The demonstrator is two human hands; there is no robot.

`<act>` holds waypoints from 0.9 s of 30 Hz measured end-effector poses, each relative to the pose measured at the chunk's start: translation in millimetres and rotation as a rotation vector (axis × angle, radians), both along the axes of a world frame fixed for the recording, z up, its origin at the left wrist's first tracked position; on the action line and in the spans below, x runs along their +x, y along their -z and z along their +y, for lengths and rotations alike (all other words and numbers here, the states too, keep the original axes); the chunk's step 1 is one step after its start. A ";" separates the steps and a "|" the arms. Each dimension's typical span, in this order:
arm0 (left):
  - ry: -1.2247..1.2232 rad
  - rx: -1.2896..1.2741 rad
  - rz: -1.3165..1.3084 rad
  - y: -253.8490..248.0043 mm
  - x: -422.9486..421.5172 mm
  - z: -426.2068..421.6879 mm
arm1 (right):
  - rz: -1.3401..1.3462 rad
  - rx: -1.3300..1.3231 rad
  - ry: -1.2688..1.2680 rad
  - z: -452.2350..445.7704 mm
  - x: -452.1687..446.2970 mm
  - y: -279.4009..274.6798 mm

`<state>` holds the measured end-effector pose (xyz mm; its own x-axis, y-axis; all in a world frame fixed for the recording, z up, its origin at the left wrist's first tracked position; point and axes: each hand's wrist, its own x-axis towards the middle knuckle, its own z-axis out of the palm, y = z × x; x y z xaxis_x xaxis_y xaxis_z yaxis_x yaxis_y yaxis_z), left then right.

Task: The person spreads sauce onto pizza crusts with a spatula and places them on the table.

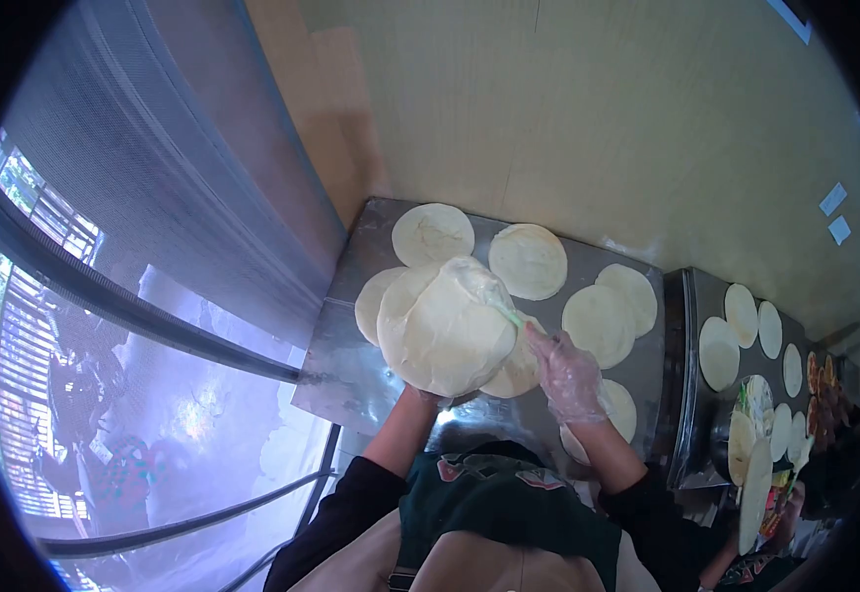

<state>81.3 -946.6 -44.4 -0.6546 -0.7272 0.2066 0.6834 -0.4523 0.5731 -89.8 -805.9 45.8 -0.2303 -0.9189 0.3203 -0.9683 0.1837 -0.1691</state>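
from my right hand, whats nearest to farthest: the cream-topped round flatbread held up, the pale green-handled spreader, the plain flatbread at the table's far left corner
Nearest first, from your right hand:
1. pale green-handled spreader, in its fingers
2. cream-topped round flatbread, just left, held up
3. plain pale round flatbread, far left corner of the steel table

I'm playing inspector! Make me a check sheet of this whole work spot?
surface: shiny metal table, bare patches between flatbreads
job's things: held flatbread with creamy white spread; green-handled spreader
clutter: flatbreads overlap; more crowd the second metal table
grippers: left hand under the held flatbread, fingers hidden; right hand, in clear glove, has its grip on the spreader
cables: dark bars or tubes at left; can't tell if any are cables
surroundings: wall, mesh curtain, co-worker's hand far right
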 end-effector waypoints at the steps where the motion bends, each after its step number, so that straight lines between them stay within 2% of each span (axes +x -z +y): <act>1: -0.012 -0.015 -0.010 -0.3 1.3 0.4 | 0.001 0.001 0.000 -1.9 -1.4 1.4; 3: -0.035 -0.045 -0.030 -0.8 2.9 0.7 | -0.389 -0.126 0.023 -5.2 -7.2 7.7; 6: -0.067 -0.087 -0.062 -1.8 1.4 -0.9 | -0.447 -0.180 0.039 -9.5 -30.8 23.7; 9: -0.105 -0.133 -0.092 -0.1 4.8 2.5 | -0.467 -0.141 0.114 0.2 -31.2 10.9; 11: -0.129 -0.134 -0.101 1.9 6.2 5.5 | -0.405 -0.157 0.059 11.5 -12.1 5.0; 13: -0.270 -0.541 -0.525 4.2 9.1 6.6 | -0.350 -0.183 0.012 15.3 -1.5 8.3; 14: -0.264 -0.542 -0.525 10.0 8.6 5.1 | -0.170 -0.110 0.009 15.3 -0.7 13.3; 15: -0.181 -0.380 -0.397 17.7 7.0 3.7 | 0.010 -0.035 0.009 16.2 -1.0 18.3; 16: -0.101 -0.216 -0.269 23.2 4.8 3.5 | 0.013 -0.033 0.015 13.8 -7.8 23.4; 18: -0.116 -0.268 -0.265 7.8 5.0 6.8 | -0.062 -0.076 0.140 6.9 -27.2 31.3; 19: -0.133 -0.323 -0.267 2.5 7.1 7.0 | -0.066 -0.077 0.143 10.9 -28.3 32.5; 21: -0.120 -0.268 -0.225 -1.6 7.4 6.2 | -0.274 -0.260 0.101 22.9 -27.9 32.8; 22: -0.102 -0.212 -0.186 -2.2 8.2 7.1 | -0.275 -0.255 0.096 33.6 -21.0 33.4; 24: -0.059 -0.108 -0.110 -3.6 9.7 6.6 | -0.199 -0.258 -0.111 56.5 -4.2 36.0; 27: 0.018 0.044 0.006 -5.9 10.7 5.9 | -0.146 -0.215 -0.118 63.1 -6.0 57.7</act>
